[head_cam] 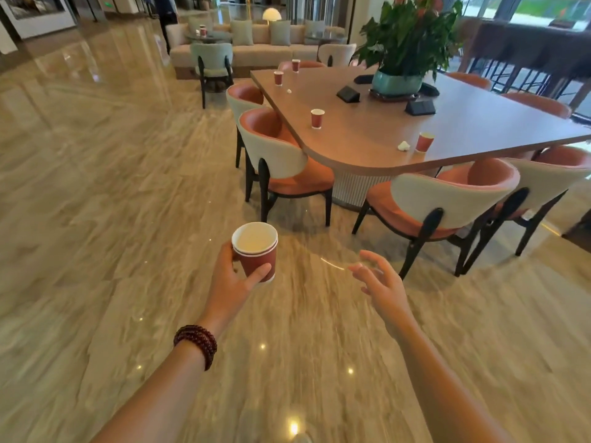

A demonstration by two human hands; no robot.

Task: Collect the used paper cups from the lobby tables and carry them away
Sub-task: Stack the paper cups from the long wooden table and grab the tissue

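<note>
Ahead, glossy marble floor (96, 219), wooden table (463, 123) with red cups (317, 118).

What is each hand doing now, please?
Left hand: closed around the stacked red paper cups.
Right hand: open, holding nothing.

A large wooden table (367, 129) with a rounded near corner stands on the glossy marble floor (96, 219). Four red paper cups stand upright on it: one (317, 118) near the left edge, one (424, 142) close to the near edge with a crumpled tissue (404, 146) just beside it, and two far ones (278, 78) (295, 65) by the far left end, a small white scrap (289, 91) near them. A potted plant (398, 81) sits mid-table, ringed by dark wedge-shaped boxes (348, 94). Farther back, a small round table (208, 36) bears more cups (202, 29).
</note>
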